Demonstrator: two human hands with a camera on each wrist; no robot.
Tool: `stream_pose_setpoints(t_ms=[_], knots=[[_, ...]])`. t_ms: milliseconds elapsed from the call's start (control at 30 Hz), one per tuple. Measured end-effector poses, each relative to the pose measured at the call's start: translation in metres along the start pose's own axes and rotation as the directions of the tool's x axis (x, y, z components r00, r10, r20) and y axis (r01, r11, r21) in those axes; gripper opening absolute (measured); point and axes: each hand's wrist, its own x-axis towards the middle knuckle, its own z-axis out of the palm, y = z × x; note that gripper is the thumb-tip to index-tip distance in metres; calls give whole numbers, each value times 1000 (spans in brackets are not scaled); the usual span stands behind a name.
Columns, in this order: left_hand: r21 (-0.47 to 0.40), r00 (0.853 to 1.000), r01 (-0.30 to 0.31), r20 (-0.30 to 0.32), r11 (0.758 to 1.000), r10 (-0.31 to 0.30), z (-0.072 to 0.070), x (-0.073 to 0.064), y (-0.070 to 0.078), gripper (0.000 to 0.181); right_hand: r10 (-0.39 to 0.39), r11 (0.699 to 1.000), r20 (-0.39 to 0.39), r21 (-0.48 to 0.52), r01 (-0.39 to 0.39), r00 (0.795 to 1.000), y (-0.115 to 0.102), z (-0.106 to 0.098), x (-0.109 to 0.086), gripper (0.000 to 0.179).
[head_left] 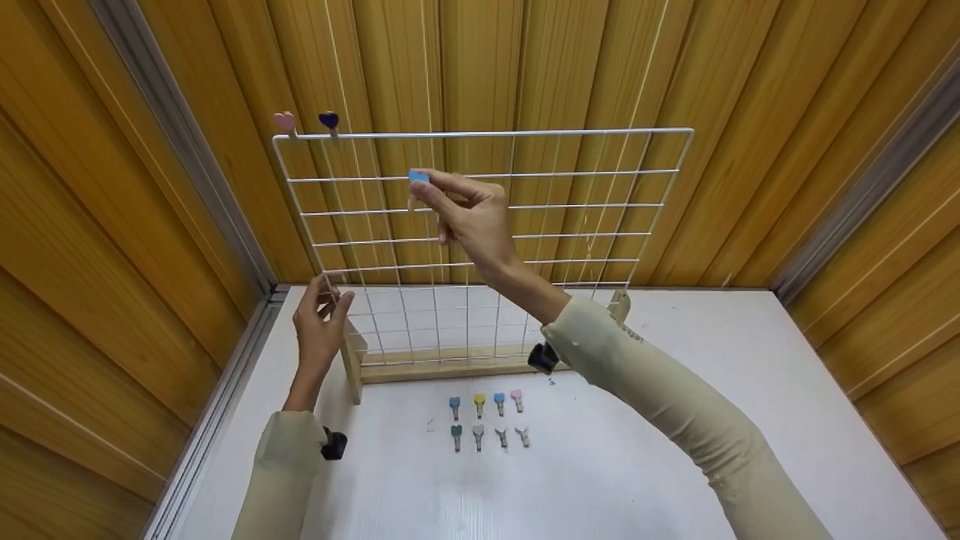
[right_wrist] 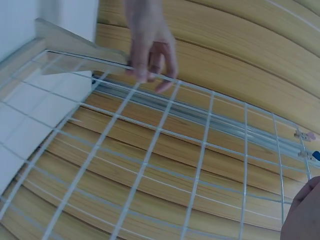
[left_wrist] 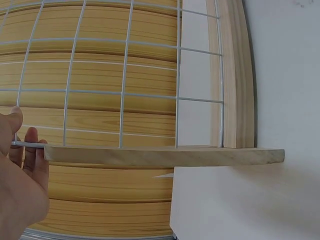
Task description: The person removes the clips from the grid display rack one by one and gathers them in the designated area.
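My right hand (head_left: 480,221) pinches a small clothespin with a blue top (head_left: 418,176) between thumb and fingertips, in front of the upper part of a white wire grid (head_left: 480,135). With thumb and fingers on either side of the wire, my left hand (head_left: 321,322) holds the grid's left edge, just above the wooden foot (left_wrist: 165,156). A pink heart clothespin (head_left: 284,120) and a dark blue heart clothespin (head_left: 328,120) sit on the top bar near its left corner. In the right wrist view my right hand (right_wrist: 305,210) shows only at the lower right corner.
Two rows of small clothespins lie on the white table (head_left: 675,450) before the grid, among them a yellow heart clothespin (head_left: 479,403) and a green one (head_left: 457,436). A wooden base bar (head_left: 442,370) carries the grid. Wood-patterned panels (head_left: 480,60) rise behind and at both sides.
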Motion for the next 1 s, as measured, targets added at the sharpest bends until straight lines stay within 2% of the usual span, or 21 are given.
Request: stream_pose_setpoints(t_ms=[167, 333, 433, 567, 767, 1000], knots=[[-9, 1000, 10, -7, 1000, -11, 0, -1, 0, 31, 117, 991, 94, -69, -111, 989, 12, -25, -37, 25], [-8, 1000, 15, -14, 1000, -15, -1, 0, 0, 31, 220, 970, 169, -137, -198, 961, 27, -48, -78, 26], [1, 1000, 17, -13, 1000, -17, -1, 1, 0, 32, 317, 942, 207, -185, -281, 926, 37, -60, -104, 26], [6, 1000, 25, -7, 1000, -25, -2, 1, 0, 33, 433, 893, 254, -255, -372, 865, 53, -75, -140, 25], [5, 999, 32, 2, 999, -32, -3, 1, 2, 33, 532, 834, 279, -338, -437, 800, 80, -88, -183, 22], [-3, 999, 49, 12, 999, -49, -1, -3, 3, 32, 637, 757, 277, -402, -515, 720, 103, -97, -221, 20]])
